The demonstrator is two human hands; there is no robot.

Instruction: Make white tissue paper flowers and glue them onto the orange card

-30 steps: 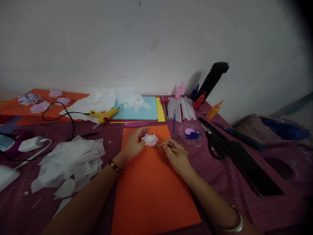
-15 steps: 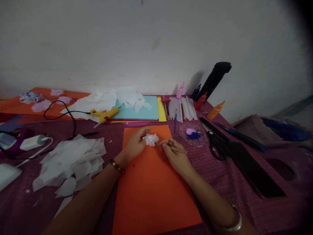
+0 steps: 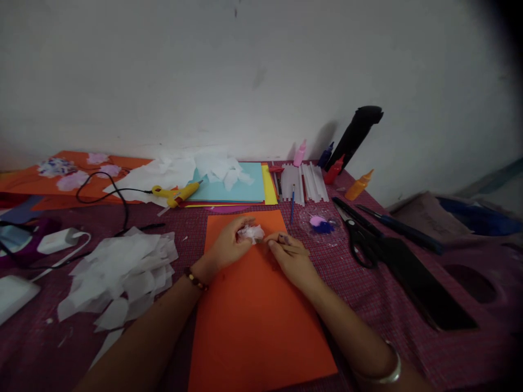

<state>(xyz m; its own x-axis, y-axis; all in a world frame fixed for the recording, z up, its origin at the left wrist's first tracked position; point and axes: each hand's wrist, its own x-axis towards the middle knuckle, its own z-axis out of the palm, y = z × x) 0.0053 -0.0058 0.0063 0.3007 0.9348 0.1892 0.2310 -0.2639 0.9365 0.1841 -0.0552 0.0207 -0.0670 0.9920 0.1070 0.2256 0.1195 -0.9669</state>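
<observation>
A small crumpled white tissue flower (image 3: 251,233) lies near the far end of an orange paper sheet (image 3: 253,316). My left hand (image 3: 227,245) curls round its left side, fingers closed on it. My right hand (image 3: 290,257) meets it from the right, fingers pinched; earlier frames show a thin brush in that hand, now mostly hidden by the fingers. Both forearms rest across the orange sheet.
A heap of white tissue pieces (image 3: 118,272) lies at left. Farther back are a yellow glue gun (image 3: 175,193) with black cord, coloured paper sheets (image 3: 232,188), white sticks (image 3: 304,182), paint bottles (image 3: 357,186), a paint dish (image 3: 318,222), black scissors (image 3: 359,237) and a black strip (image 3: 420,286).
My right hand has moved in closer to the tissue flower, and the brush handle that stuck out to the right no longer shows. The left hand closed a little more round the flower.
</observation>
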